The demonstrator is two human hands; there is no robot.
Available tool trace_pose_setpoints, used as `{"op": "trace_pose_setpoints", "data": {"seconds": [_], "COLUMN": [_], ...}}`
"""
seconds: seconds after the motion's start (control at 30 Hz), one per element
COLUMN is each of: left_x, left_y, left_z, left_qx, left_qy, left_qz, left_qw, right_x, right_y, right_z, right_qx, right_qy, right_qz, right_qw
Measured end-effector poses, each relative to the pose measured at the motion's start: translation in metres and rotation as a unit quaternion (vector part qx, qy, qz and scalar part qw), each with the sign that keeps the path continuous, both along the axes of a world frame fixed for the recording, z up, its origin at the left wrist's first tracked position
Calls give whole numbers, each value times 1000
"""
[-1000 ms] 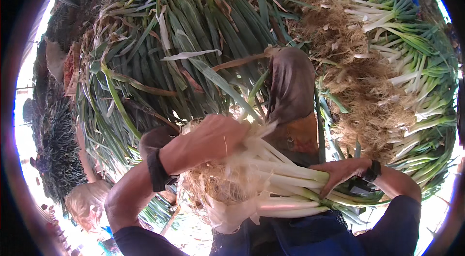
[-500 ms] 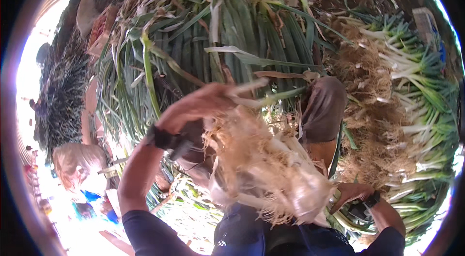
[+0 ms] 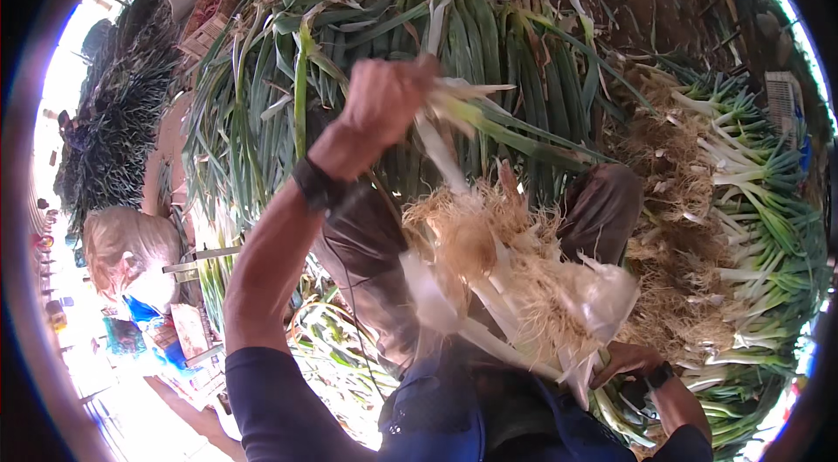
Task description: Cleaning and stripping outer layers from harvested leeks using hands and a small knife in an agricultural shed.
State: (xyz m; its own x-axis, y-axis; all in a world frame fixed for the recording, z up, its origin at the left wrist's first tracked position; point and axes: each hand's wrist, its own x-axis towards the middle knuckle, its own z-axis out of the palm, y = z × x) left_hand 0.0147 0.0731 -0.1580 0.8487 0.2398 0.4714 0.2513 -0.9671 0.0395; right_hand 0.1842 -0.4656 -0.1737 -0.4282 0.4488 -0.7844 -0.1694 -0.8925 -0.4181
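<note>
Leek bundle (image 3: 554, 296) is gripped by right hand (image 3: 630, 362); leaves (image 3: 471, 117) above it are held by left hand (image 3: 386, 104). Stripping seems underway; steadying likely needed.

Floor is bare brown dirt (image 3: 650, 3) at far right, dim there, with a slatted crate (image 3: 208, 30) far left, a pale crate (image 3: 784, 99) by the right edge, a bulging tan sack (image 3: 131, 244) left, and white glare (image 3: 144, 418) blowing out near left.
</note>
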Motion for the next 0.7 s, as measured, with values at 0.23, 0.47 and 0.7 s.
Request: {"op": "trace_pose_setpoints", "data": {"seconds": [0.23,0.47,0.7], "left_x": [-31,4,-5], "left_y": [14,-123,-35], "left_z": [49,1,45], "left_qx": [-532,-308,-96], "left_qy": [72,363,91], "left_qz": [42,-90,85], "left_qw": [843,875,988], "right_x": [8,7,-1], "right_y": [-21,-13,-16], "right_z": [-25,-11,-17], "right_qx": [21,-16,-14], "right_qy": [-21,-12,-4], "right_qz": [31,-3,-24], "right_qw": [999,1000,1000]}}
